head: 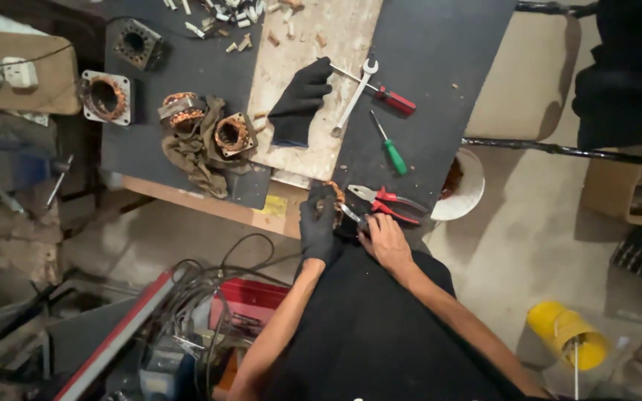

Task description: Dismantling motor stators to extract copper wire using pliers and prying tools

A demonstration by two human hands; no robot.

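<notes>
My left hand, in a black glove, grips a small motor stator with copper windings at the near edge of the dark workbench. My bare right hand holds a small metal tool whose tip touches that stator. Red-handled pliers lie just beyond my right hand. A spare black glove rests on a pale wooden board.
A wrench, a red-handled screwdriver and a green-handled screwdriver lie on the bench. Several stators and a rag sit at left. A white bowl, a yellow container and tangled cables are below.
</notes>
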